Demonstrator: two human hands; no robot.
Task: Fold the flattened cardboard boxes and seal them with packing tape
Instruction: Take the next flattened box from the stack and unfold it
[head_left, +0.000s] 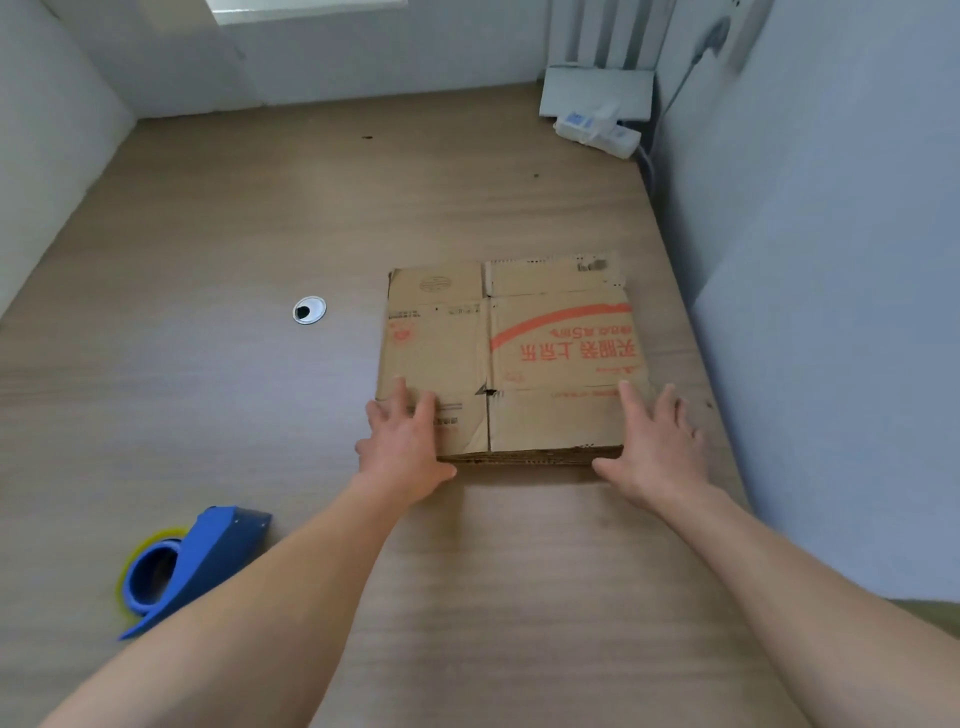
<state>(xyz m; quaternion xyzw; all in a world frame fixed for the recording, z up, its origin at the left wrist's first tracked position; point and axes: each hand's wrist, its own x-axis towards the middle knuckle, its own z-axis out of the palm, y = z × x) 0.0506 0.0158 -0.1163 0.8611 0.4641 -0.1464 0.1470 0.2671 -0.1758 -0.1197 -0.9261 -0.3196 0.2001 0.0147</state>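
Observation:
A stack of flattened brown cardboard boxes (519, 358) with red print lies on the wooden desk (234, 234), right of centre. My left hand (402, 441) rests at the stack's near left corner, fingers straight and spread on the top sheet. My right hand (657, 447) is at the near right corner, fingers straight along the stack's right edge. A blue tape dispenser (192, 566) with a roll of yellowish packing tape lies on the desk at the lower left, apart from both hands.
A round cable grommet (309, 310) sits in the desk left of the boxes. A white power strip with plugs (597, 130) and a grey panel (597, 88) stand at the far right corner. Grey partition walls (831, 260) bound the desk right and left.

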